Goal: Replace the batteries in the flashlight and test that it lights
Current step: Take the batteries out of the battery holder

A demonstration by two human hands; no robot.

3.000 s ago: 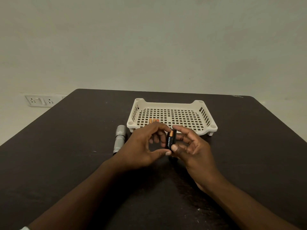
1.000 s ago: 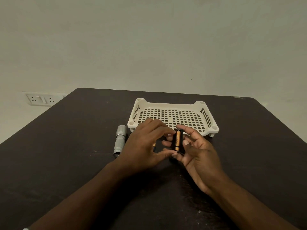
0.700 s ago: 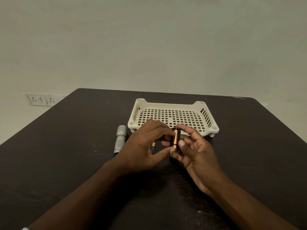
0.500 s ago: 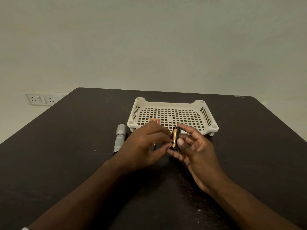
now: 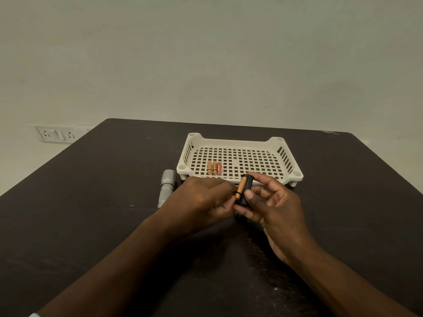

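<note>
My right hand grips a black battery holder upright above the table, thumb across its front. A copper-and-black battery lies along the holder's left side, and my left hand pinches its lower end with fingertips. The silver flashlight body lies on the dark table just left of my left hand. Three small copper batteries lie side by side in the white perforated tray behind my hands. A small dark part under my hands is mostly hidden.
A wall socket plate is on the wall at the far left. The table's left and right edges run diagonally toward me. The pale wall stands right behind the table's far edge.
The holder has turned in my right hand and tilted slightly. My left hand has shifted down, uncovering the three batteries in the tray, and its fingertips now pinch the battery's lower end.
</note>
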